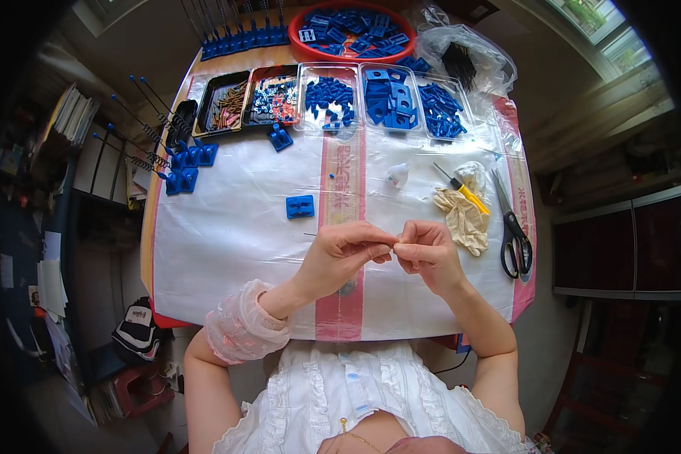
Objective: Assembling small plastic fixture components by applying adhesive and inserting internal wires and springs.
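Two bare hands meet at the fingertips above the near half of the table. Your left hand [339, 253] and your right hand [429, 253] each have thumb and fingers drawn into a pinch, tips touching or nearly so. What sits between them is covered or too small to make out; cannot tell what, if anything, you grasp.

Just left of your left hand: a short run of thin dark rod [309, 234], lying roughly left-right. Any further length is behind the hand; cannot tell whether you hold it.

Relation that counts, by my judgement: the blue plastic rectangular plate with raised middle [300, 206] lies flat beyond your pinch and to its left, its slightly longer axis roughly left-right. Your left hand is clearly nearer. The rod's visible end lies on your side of the plate, apart from it in this view.

Farther out: a tiny blue bead [332, 176] beyond the plate, to its right. Right of your right hand, a yellow-handled screwdriver [473, 200] against crumpled beige cloth [467, 231], then black-handled steel scissors [514, 234], blades pointing away from you. At the far side, small blue plastic pieces [329, 92] fill part of a clear tray [309, 125], with a round red basin [356, 60] behind.
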`<state>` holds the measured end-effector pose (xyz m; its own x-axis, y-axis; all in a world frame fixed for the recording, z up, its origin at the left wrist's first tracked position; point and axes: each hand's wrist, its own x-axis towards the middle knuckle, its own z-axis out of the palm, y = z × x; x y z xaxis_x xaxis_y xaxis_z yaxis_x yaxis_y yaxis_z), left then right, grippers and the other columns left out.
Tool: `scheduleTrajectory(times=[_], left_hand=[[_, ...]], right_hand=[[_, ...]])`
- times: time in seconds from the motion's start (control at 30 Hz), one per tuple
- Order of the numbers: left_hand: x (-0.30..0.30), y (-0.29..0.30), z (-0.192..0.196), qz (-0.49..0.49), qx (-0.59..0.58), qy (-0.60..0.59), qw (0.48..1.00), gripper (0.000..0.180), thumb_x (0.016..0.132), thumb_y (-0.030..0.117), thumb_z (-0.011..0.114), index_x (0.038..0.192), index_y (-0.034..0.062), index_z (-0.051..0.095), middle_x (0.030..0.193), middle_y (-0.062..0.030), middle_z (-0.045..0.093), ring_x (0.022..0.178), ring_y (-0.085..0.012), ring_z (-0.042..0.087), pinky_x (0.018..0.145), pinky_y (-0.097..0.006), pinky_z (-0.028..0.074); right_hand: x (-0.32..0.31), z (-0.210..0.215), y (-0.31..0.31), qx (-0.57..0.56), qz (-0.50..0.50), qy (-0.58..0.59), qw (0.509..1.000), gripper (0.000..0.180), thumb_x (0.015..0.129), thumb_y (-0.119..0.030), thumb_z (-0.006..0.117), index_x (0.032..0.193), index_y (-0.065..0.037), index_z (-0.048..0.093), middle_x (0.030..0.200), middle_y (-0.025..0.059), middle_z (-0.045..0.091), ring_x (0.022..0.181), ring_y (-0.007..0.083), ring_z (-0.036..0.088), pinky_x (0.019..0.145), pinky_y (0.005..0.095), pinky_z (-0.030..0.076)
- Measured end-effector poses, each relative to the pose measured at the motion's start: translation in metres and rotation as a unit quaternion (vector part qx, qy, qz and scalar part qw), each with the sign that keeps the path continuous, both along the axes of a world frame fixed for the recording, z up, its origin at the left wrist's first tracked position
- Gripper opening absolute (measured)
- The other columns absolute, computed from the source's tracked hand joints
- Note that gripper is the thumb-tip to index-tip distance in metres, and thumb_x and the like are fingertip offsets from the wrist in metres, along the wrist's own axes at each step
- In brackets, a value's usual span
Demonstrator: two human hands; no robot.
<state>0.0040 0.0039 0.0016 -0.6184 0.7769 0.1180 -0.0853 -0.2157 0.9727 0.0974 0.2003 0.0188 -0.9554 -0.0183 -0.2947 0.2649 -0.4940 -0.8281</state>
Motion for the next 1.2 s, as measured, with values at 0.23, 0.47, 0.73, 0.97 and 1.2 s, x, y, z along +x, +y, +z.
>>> scheduleTrajectory(times=[0.23, 0.47, 0.73, 0.97, 1.2], left_hand=[[0.001, -0.001, -0.004, 0.014, 0.008, 0.033, 0.999, 0.020, 0.091, -0.006, 0.075, 0.111, -0.0025, 0.076, 0.103, -0.0091, 0.073, 0.095, -0.0150, 0.072, 0.083, -0.025, 0.061], [-0.006, -0.003, -0.007, -0.040, 0.034, -0.081, 0.995, 0.015, 0.088, -0.006, 0.080, 0.101, -0.0011, 0.079, 0.103, -0.0080, 0.072, 0.092, -0.0129, 0.070, 0.078, -0.024, 0.058], [-0.011, -0.005, -0.003, -0.081, 0.004, -0.145, 0.986, 0.008, 0.094, 0.004, 0.076, 0.101, 0.0003, 0.079, 0.101, -0.0063, 0.070, 0.090, -0.0111, 0.067, 0.080, -0.025, 0.054], [-0.008, -0.002, -0.006, -0.079, -0.013, -0.183, 0.980, 0.011, 0.101, 0.009, 0.071, 0.104, 0.0000, 0.074, 0.101, -0.0036, 0.070, 0.090, -0.0108, 0.065, 0.081, -0.026, 0.053], [-0.007, -0.003, -0.004, -0.060, -0.002, -0.224, 0.973, 0.013, 0.103, 0.011, 0.068, 0.108, -0.0004, 0.072, 0.098, -0.0035, 0.070, 0.086, -0.0098, 0.065, 0.082, -0.027, 0.055]], right_hand=[[0.001, -0.004, -0.002, 0.058, -0.006, 0.033, 0.998, 0.017, 0.089, -0.008, 0.079, 0.080, -0.003, 0.065, 0.067, 0.0007, 0.060, 0.058, 0.0071, 0.055, 0.050, 0.0218, 0.034], [0.003, -0.005, 0.000, 0.071, 0.026, 0.036, 0.996, 0.016, 0.089, -0.007, 0.080, 0.082, -0.002, 0.067, 0.070, 0.0014, 0.064, 0.060, 0.0071, 0.058, 0.050, 0.0208, 0.038], [0.003, -0.005, -0.003, 0.058, 0.031, 0.023, 0.998, 0.017, 0.088, -0.007, 0.082, 0.081, -0.002, 0.067, 0.072, 0.0022, 0.066, 0.058, 0.0073, 0.058, 0.049, 0.0219, 0.037], [0.000, -0.007, -0.002, 0.058, 0.033, 0.023, 0.998, 0.017, 0.094, -0.011, 0.078, 0.083, -0.002, 0.069, 0.070, 0.0023, 0.064, 0.057, 0.0078, 0.057, 0.049, 0.0215, 0.035], [-0.004, -0.003, 0.006, 0.101, -0.026, 0.025, 0.994, 0.025, 0.105, -0.023, 0.065, 0.092, -0.002, 0.070, 0.064, 0.0006, 0.061, 0.052, 0.0037, 0.050, 0.048, 0.0205, 0.032]])
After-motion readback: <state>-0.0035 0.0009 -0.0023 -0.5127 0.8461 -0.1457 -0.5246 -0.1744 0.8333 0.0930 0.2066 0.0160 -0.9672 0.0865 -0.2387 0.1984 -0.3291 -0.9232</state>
